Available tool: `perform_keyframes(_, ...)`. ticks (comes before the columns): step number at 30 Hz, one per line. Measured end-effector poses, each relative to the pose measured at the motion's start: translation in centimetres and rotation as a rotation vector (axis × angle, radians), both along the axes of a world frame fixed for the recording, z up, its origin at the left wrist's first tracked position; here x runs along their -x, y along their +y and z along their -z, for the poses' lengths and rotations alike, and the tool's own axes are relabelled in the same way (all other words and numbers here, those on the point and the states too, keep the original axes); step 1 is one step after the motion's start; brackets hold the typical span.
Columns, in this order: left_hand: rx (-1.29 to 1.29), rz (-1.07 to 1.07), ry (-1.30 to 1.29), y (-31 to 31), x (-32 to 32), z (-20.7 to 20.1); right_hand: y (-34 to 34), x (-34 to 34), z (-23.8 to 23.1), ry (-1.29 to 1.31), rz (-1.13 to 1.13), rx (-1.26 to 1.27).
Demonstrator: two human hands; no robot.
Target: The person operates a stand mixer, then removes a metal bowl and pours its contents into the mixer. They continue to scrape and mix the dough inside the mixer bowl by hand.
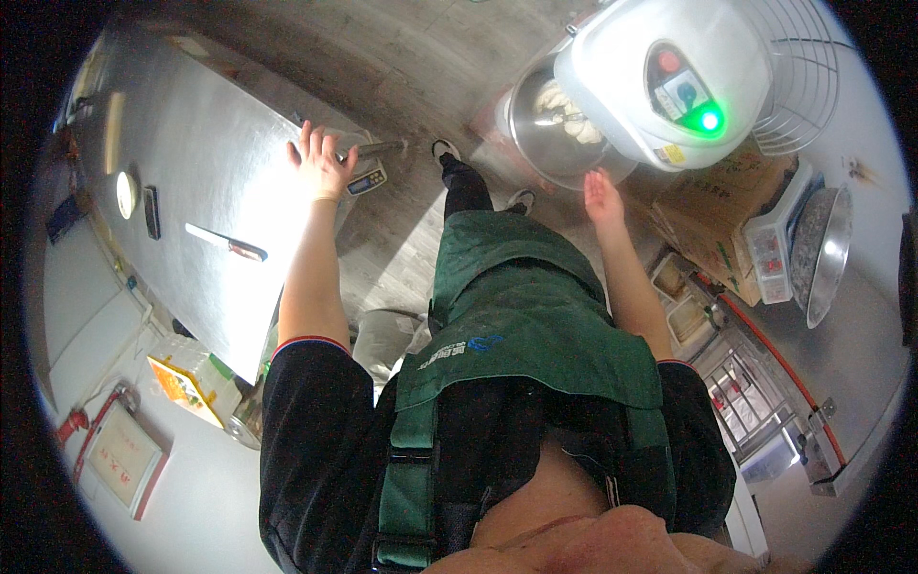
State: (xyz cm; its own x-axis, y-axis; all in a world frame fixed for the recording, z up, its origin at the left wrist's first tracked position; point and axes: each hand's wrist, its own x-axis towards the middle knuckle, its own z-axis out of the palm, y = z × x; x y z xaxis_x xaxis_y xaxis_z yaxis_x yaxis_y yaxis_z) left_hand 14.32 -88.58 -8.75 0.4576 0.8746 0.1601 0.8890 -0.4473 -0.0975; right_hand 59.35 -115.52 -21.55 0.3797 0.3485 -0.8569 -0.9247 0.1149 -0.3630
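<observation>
My left hand (321, 165) is at the corner of a steel-topped table (206, 115), its fingers spread and nothing in them. Whether it touches the top, I cannot tell. Close beside it is a digital scale (367, 182), partly covered by the hand. My right hand (602, 198), empty with fingers stretched out, is by the near rim of a mixer's steel bowl (535, 143). Pale dough (571, 117) lies in that bowl, partly hidden under the white dough mixer (612, 86). A green light glows on the mixer's panel.
On the table lie a knife (228, 242), a dark oblong object (152, 212) and a round white item (126, 195). At right are a cardboard box (703, 215), a plastic container (771, 253) and a large metal bowl (820, 256). The mixer's wire guard (813, 77) is raised.
</observation>
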Motion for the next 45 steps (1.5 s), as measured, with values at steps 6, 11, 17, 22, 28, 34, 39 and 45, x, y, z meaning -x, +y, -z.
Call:
perform_keyframes(6, 0.009, -0.012, 0.002, -0.2, 0.1, -0.3, -1.1, 0.0, 0.5, 0.090, -0.032, 0.068)
perform_keyframes(11, 0.021, -0.016, 0.004, 0.0, 0.0, -0.1, -2.8, -0.4, 2.3, 0.102, -0.130, 0.152)
perform_keyframes(17, 0.004, -0.006, 0.021, 0.0, 0.2, 0.1, -5.1, -0.3, 3.0, 0.000, -0.328, 0.284)
perform_keyframes(22, -0.007, 0.006, -0.003, 0.1, 0.3, 0.3, -6.1, -0.5, 3.0, -0.036, -0.332, 0.313)
perform_keyframes(28, -0.006, -0.002, 0.007, 0.0, 0.2, 0.2, -5.4, -0.4, 1.9, -0.099, -0.393, 0.234)
perform_keyframes(34, -0.007, 0.003, -0.004, 0.0, 0.0, -0.1, -4.4, 0.0, 1.4, -0.166, -0.364, 0.122)
perform_keyframes(39, 0.006, -0.013, 0.016, -0.1, 0.0, -0.2, -2.4, 0.7, 0.1, -0.166, -0.337, 0.068)
perform_keyframes(45, 0.000, -0.009, 0.027, 0.0, 0.1, 0.0, -0.6, 1.2, -0.6, -0.150, -0.338, 0.037)
